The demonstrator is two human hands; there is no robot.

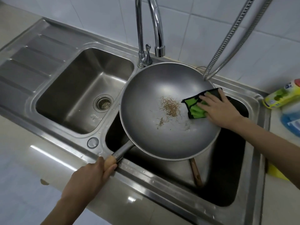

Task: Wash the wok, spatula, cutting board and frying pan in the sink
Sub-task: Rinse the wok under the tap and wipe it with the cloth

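A large grey wok [155,137] lies tilted over the right basin of the steel sink [103,150], with brown food residue [170,106] near its middle. My left hand [87,177] grips the wok's wooden handle at the sink's front rim. My right hand [217,109] presses a green and black cloth [194,109] flat against the wok's inner right wall, fingers spread. Below the wok, a brown wooden handle [196,174] sticks out in the right basin; what it belongs to is hidden.
The left basin [78,101] has a round drain strainer [103,103]. A chrome tap [155,30] arches over the wok, with a metal hose [227,39] to its right. Detergent bottles [282,98] stand on the right counter. A ribbed drainboard [24,65] lies at left.
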